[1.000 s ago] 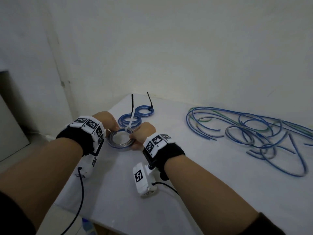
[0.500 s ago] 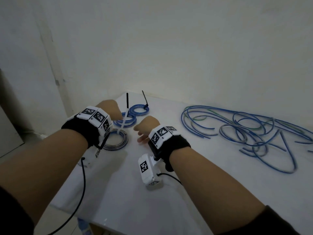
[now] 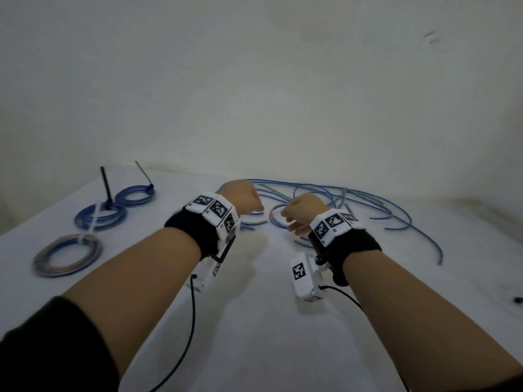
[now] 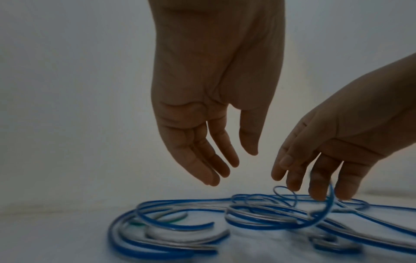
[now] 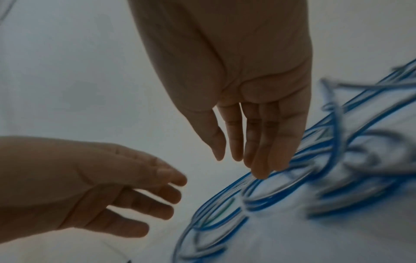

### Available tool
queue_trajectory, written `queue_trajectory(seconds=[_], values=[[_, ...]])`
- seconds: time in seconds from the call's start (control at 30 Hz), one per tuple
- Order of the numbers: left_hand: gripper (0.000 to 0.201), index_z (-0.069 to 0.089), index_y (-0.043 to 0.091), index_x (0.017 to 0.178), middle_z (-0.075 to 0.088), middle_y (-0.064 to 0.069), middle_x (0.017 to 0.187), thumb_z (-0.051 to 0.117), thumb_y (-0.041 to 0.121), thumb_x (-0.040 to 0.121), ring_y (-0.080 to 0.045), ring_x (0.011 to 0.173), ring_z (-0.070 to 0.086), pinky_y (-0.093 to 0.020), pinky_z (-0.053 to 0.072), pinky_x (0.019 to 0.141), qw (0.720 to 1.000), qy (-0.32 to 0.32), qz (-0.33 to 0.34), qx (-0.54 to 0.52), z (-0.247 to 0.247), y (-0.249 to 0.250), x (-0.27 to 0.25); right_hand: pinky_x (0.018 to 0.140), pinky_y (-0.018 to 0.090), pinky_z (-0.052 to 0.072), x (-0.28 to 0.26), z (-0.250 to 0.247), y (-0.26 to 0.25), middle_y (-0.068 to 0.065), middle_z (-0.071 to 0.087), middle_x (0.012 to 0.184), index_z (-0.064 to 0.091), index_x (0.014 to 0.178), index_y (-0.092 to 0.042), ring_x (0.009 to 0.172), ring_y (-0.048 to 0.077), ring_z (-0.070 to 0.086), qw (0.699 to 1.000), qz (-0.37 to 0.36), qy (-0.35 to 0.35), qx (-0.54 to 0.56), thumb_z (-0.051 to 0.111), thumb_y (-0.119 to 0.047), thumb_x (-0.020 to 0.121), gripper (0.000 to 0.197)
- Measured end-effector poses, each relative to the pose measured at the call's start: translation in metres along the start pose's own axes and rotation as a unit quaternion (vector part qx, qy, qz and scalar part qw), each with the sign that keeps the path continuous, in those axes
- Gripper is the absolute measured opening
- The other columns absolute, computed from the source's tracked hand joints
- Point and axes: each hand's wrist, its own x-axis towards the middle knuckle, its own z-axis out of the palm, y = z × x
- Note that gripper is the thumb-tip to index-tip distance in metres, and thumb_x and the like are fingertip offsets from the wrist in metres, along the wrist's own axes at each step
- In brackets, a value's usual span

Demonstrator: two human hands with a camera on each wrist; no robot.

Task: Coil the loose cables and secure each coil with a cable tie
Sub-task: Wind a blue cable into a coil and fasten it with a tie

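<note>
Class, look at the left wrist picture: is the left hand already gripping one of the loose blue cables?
No. The left hand hangs above the loose blue cables with fingers straight and apart from them, holding nothing.

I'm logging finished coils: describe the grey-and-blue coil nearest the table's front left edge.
The grey-and-blue cable coil is a flat ring of several turns, grey strands mixed with blue, glossy like plastic insulation. A pale cable tie wraps its far side. It lies flat on the white table, apart from the two blue coils behind it. Neither hand touches it.

Loose cables (image 3: 368,205): glossy blue plastic sheath. Table (image 3: 254,321): smooth matt white. Wrist straps (image 3: 351,247): black cloth.
</note>
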Motion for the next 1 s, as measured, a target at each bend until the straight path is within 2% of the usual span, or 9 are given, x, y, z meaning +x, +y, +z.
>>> queue_trajectory(seconds=[0.1,0.2,0.33,0.43,0.63,0.7,0.8,0.9,1.0], values=[[0.021,0.07,0.002,0.098,0.066,-0.015,0.093,0.062,0.019,0.088,-0.029,0.086,0.061,-0.028,0.044,0.068,0.999,-0.028,0.028,-0.009,0.028,0.028,0.014,0.064,0.032,0.056,0.006,-0.035,0.043,0.014,0.066,0.09,0.065,0.102,0.001,0.072,0.024,0.064,0.998,0.016,0.048,-0.032,0.063,-0.013,0.085,0.022],[0.024,0.068,0.005,0.108,0.066,-0.012,0.109,0.061,0.018,0.088,-0.027,0.094,0.062,-0.028,0.048,0.074,0.998,-0.042,0.042,-0.008,0.05,0.047,0.028,0.08,0.039,0.056,0.013,-0.053,0.07,0.013,0.07,0.089,0.07,0.091,0.0,0.085,0.027,0.067,0.991,-0.004,0.045,-0.124,0.068,-0.022,0.084,0.023],[0.024,0.066,0.014,0.109,0.064,-0.005,0.115,0.063,0.017,0.085,-0.022,0.105,0.06,-0.024,0.045,0.078,0.997,-0.053,0.065,0.0,0.075,0.056,0.05,0.061,0.027,0.048,0.018,-0.05,0.075,0.006,0.067,0.08,0.073,0.086,-0.008,0.068,0.016,0.058,0.976,-0.069,0.004,-0.208,0.077,-0.036,0.075,0.03],[0.022,0.066,0.02,0.106,0.064,-0.003,0.115,0.065,0.021,0.084,-0.02,0.107,0.059,-0.03,0.047,0.091,0.996,-0.052,0.075,0.025,0.089,0.058,0.06,0.07,0.029,0.049,0.026,-0.042,0.077,0.008,0.069,0.092,0.073,0.09,-0.007,0.083,0.02,0.063,0.949,-0.107,-0.006,-0.298,0.08,-0.03,0.07,0.03],[0.038,0.058,0.018,0.124,0.057,-0.004,0.126,0.063,0.023,0.087,-0.019,0.114,0.053,-0.024,0.038,0.087,0.988,-0.07,0.106,0.089,0.097,0.058,0.064,0.079,0.031,0.048,0.03,-0.033,0.083,0.017,0.062,0.102,0.068,0.099,-0.001,0.095,0.028,0.059,0.916,-0.136,0.007,-0.378,0.065,-0.009,0.082,0.019],[0.037,0.057,0.017,0.125,0.055,-0.004,0.129,0.061,0.022,0.088,-0.019,0.116,0.052,-0.024,0.038,0.089,0.987,-0.086,0.098,0.092,0.098,0.058,0.064,0.083,0.031,0.047,0.029,-0.034,0.085,0.018,0.064,0.106,0.067,0.101,0.001,0.101,0.029,0.059,0.921,-0.145,0.013,-0.362,0.056,-0.004,0.086,0.02],[0.043,0.053,0.019,0.127,0.053,-0.005,0.131,0.063,0.026,0.086,-0.021,0.117,0.05,-0.028,0.038,0.091,0.988,-0.051,0.112,0.094,0.096,0.06,0.059,0.085,0.032,0.051,0.023,-0.046,0.086,0.015,0.07,0.099,0.072,0.095,0.0,0.096,0.027,0.063,0.941,-0.16,0.029,-0.295,0.058,-0.006,0.084,0.019],[0.046,0.045,0.014,0.134,0.048,-0.007,0.137,0.057,0.025,0.092,-0.023,0.125,0.044,-0.026,0.034,0.094,0.986,-0.033,0.153,0.05,0.089,0.071,0.051,0.074,0.028,0.047,0.013,-0.062,0.081,0.009,0.067,0.093,0.07,0.087,-0.005,0.089,0.022,0.061,0.968,-0.175,0.074,-0.166,0.062,-0.008,0.082,0.01],[0.029,0.054,0.009,0.124,0.057,-0.008,0.127,0.046,0.02,0.098,-0.023,0.115,0.053,-0.028,0.038,0.091,0.982,-0.025,0.182,-0.042,0.079,0.084,0.041,0.066,0.022,0.04,0.001,-0.077,0.072,0.001,0.06,0.08,0.061,0.08,-0.012,0.078,0.016,0.054,0.967,-0.198,0.16,-0.033,0.058,-0.007,0.08,0.006]])
